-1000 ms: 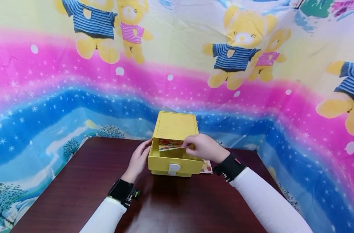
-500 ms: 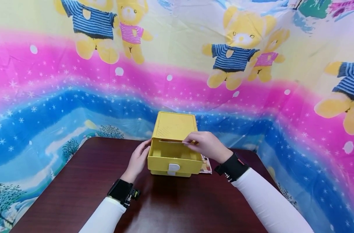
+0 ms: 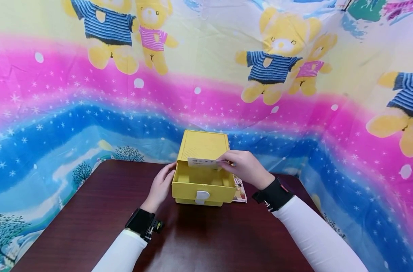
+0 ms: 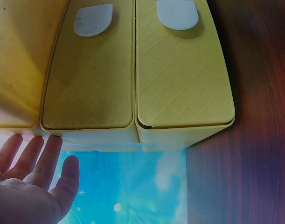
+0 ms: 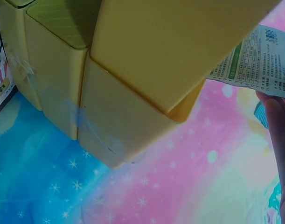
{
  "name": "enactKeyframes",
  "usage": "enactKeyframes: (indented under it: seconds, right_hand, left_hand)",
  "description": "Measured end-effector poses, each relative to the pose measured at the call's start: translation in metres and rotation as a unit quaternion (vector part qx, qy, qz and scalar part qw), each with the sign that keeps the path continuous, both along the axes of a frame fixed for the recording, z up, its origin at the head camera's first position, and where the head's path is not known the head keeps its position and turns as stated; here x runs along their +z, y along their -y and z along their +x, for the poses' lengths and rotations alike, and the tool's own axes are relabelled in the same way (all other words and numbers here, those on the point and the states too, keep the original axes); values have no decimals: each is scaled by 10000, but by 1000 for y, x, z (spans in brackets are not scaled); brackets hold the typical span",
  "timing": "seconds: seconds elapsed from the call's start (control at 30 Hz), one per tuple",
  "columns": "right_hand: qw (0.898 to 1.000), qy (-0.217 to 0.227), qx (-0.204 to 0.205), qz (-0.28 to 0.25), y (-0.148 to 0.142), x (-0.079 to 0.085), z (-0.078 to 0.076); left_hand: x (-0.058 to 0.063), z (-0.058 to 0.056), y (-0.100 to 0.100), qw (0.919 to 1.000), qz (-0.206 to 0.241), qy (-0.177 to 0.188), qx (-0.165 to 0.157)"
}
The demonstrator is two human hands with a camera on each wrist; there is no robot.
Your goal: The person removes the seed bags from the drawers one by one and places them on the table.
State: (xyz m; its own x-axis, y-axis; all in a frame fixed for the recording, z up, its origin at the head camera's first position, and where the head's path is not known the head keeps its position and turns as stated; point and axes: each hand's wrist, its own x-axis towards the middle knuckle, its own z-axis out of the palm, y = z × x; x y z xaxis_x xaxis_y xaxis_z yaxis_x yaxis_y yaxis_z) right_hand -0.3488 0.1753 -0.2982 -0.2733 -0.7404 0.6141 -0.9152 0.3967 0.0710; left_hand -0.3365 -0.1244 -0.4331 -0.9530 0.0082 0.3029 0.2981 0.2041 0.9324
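A yellow drawer unit (image 3: 206,143) stands on the table, its top drawer (image 3: 189,189) pulled out toward me. My right hand (image 3: 247,168) pinches the edge of a flat printed packet (image 3: 199,163) above the drawer's back part. Small print, a green band and a barcode show on the packet (image 5: 254,60) in the right wrist view. My left hand (image 3: 160,187) rests against the unit's left side. In the left wrist view that hand's straight fingers (image 4: 46,161) touch the side near the pulled-out drawer.
Another colourful printed packet (image 3: 240,190) lies on the table at the unit's right side. White tabs serve as drawer handles (image 3: 202,195). The dark wooden table (image 3: 199,241) meets a bear-patterned cloth (image 3: 193,68) at its back and sides.
My right hand has lifted slightly up and right with the packet. The packet tipped from its colourful picture side, through edge-on, to its pale printed side. My left hand stayed put.
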Motion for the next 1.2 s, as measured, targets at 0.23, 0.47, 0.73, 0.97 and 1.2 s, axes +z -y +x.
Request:
enactKeyframes:
  seconds: [0.23, 0.47, 0.73, 0.97, 1.2]
  right_hand:
    - [9999, -104, -19, -8, -2, 3, 2]
    - [9995, -227, -16, -234, -5, 4, 3]
    - [9988, -173, -215, -417, -10, 9, 8]
    - [9975, -180, -356, -583, -15, 13, 11]
    - [9957, -249, -401, -798, -20, 18, 13]
  left_hand:
    - [-1, -1, 1, 9999, -94, -95, 99]
    - [0, -1, 2, 9999, -121, -42, 28]
    - [-1, 0, 2, 10000, -52, -34, -31]
    - [0, 1, 1, 10000, -50, -37, -18]
    - [1, 1, 0, 10000, -42, -51, -2]
